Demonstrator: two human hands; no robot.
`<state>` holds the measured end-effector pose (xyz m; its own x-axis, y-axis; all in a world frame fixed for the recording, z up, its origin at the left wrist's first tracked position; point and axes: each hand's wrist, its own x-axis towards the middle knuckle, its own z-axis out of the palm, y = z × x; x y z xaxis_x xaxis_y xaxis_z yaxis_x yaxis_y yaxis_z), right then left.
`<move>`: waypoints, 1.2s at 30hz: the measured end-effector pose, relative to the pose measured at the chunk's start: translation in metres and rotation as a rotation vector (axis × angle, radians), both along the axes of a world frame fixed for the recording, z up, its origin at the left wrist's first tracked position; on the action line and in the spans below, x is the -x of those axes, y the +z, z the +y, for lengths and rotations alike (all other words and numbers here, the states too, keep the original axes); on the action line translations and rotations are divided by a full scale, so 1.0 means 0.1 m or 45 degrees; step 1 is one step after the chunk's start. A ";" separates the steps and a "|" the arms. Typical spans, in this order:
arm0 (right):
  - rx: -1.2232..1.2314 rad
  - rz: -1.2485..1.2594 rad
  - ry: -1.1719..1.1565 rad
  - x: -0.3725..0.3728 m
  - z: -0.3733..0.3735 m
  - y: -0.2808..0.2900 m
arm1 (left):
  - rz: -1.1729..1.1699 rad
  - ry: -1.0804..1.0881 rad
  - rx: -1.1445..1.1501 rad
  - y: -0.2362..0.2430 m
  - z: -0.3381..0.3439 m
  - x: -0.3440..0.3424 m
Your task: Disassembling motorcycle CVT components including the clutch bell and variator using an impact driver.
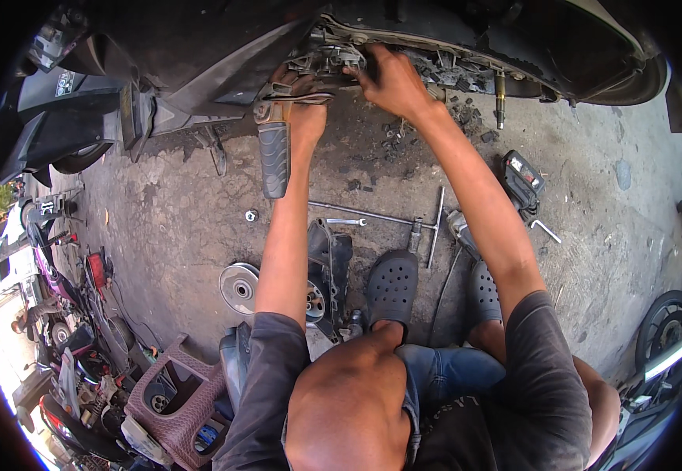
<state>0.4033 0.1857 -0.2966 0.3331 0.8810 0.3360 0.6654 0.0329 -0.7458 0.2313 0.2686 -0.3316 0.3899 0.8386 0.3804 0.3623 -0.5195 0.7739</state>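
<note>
Both hands reach up into the underside of a dark motorbike (pixel 451 27), at a greasy metal mechanism (pixel 346 58). My left hand (pixel 303 118) is behind a footpeg (pixel 275 161) with a grey ribbed rubber, its partly hidden fingers curled at the mechanism's left side. On the other side, my right hand (pixel 396 82) has its thumb and fingers bent in against the metal. What small piece either hand grips is hidden. A brass-coloured threaded shaft (pixel 500 100) sticks down from the bike to the right of my right hand.
On the concrete lie a long T-handle wrench (pixel 372 212), a spanner (pixel 346 222), a nut (pixel 251 215), a hex key (pixel 546 231) and black debris (pixel 404 133). A pulley disc (pixel 239 288) and black casing (pixel 333 255) sit near my feet. A brown plastic stool (pixel 176 392) stands left.
</note>
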 end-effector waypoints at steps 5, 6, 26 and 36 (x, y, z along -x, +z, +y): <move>0.005 0.109 -0.013 0.06 -0.05 0.02 | -0.293 0.009 0.357 0.05 -0.09 -0.09; 0.036 0.119 -0.030 0.11 -0.06 0.02 | -0.292 0.006 0.357 0.07 -0.11 -0.10; -0.280 0.092 -0.083 0.55 -0.64 0.05 | -1.524 0.002 1.005 0.25 -0.82 -0.06; -0.147 0.151 0.086 0.63 -1.39 0.23 | -1.579 -0.524 1.720 0.38 -1.19 0.05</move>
